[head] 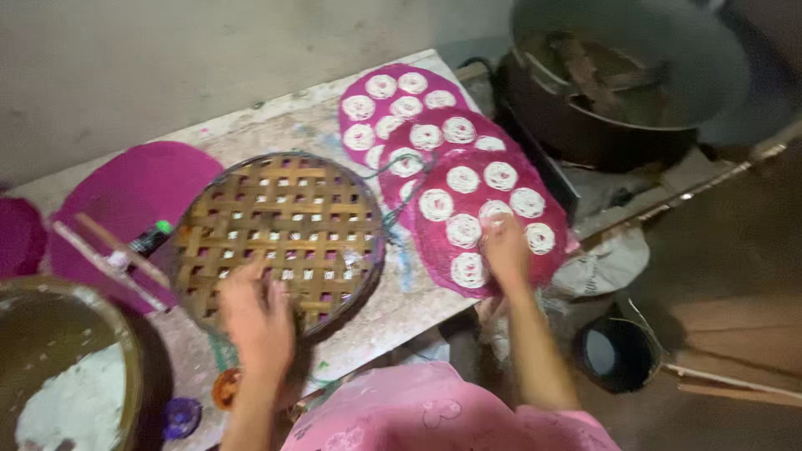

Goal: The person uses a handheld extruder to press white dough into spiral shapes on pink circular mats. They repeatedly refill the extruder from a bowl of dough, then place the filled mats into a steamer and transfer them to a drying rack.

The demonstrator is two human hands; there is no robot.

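My left hand (259, 321) rests flat on the near edge of a round woven bamboo tray (284, 221) lying on the worktable. My right hand (504, 250) presses on the nearest of three overlapping pink round mats (493, 213), fingers touching one of the white coiled noodle rounds (464, 230) laid out on it. Two more pink mats (393, 104) with the same white rounds lie behind it, toward the table's far right corner. Neither hand grips anything.
A large dark pot (601, 92) with a tilted lid stands at the upper right. A bowl with white dough (67, 392) sits at the lower left beside bare pink mats (125, 192). A small dark bucket (614, 355) stands on the floor.
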